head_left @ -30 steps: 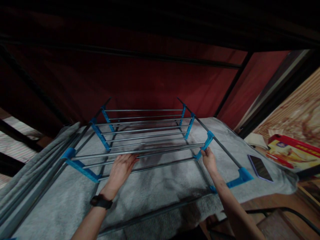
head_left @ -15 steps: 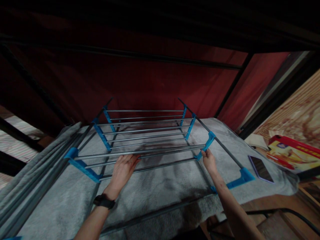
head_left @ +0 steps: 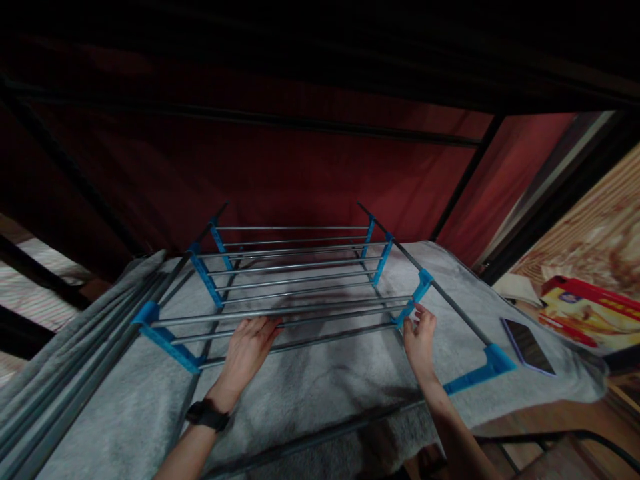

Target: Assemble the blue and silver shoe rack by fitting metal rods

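Observation:
A rack of grey metal rods and blue plastic brackets lies on a grey blanket [head_left: 330,380]. My left hand [head_left: 253,343], with a dark watch on the wrist, has its fingers curled over the middle rod [head_left: 330,319] of the nearest tier. That rod runs to the right blue bracket [head_left: 420,287]. Beside this bracket is my right hand [head_left: 421,333], its fingers slightly bent and apart, the fingertips close to or touching the bracket's edge. The left blue bracket [head_left: 167,339] holds the other ends of the tier's rods.
Several loose rods [head_left: 100,373] lie on the blanket at the left. A phone [head_left: 527,345] and a red and yellow box [head_left: 590,310] are at the right. Behind the rack are a dark frame bar [head_left: 280,120] and a red curtain [head_left: 300,173].
My right hand has loosened its fingers at the bracket and shifted slightly right. My left hand stays on the middle rod. The view has moved slightly.

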A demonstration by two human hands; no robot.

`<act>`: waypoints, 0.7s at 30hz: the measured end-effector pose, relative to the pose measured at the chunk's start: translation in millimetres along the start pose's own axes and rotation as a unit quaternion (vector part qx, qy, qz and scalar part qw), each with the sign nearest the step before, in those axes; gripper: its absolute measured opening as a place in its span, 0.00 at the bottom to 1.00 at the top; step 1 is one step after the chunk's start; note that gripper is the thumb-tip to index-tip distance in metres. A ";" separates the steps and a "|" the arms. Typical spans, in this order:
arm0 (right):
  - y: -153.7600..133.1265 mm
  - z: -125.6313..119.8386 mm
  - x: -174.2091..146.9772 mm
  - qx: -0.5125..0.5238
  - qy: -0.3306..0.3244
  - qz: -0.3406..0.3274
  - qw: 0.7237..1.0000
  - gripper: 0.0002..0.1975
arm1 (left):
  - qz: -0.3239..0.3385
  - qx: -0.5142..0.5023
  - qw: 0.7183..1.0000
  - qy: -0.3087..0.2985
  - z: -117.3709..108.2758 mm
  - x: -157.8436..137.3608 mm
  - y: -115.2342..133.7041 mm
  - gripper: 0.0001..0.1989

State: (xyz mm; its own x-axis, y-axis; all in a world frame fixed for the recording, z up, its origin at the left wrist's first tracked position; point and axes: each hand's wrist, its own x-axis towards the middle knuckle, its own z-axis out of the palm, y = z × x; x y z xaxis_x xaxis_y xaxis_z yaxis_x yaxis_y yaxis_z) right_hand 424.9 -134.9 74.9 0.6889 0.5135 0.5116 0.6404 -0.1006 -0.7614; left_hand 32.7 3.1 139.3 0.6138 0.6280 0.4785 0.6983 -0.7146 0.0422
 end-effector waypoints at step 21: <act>-24.8 -3.3 7.2 0.002 -0.016 -0.048 0.999 0.17 | 0.057 -0.007 0.998 0.034 -12.1 -3.3 13.1 0.16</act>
State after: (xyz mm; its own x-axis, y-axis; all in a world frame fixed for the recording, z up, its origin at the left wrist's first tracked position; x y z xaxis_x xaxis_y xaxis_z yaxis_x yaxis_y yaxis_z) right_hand 415.0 -131.5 98.8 0.6123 0.5482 0.5698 0.7023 -0.0461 -0.7103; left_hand 35.3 -12.1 148.9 0.6619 0.5206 0.5393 0.6198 -0.7848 -0.0030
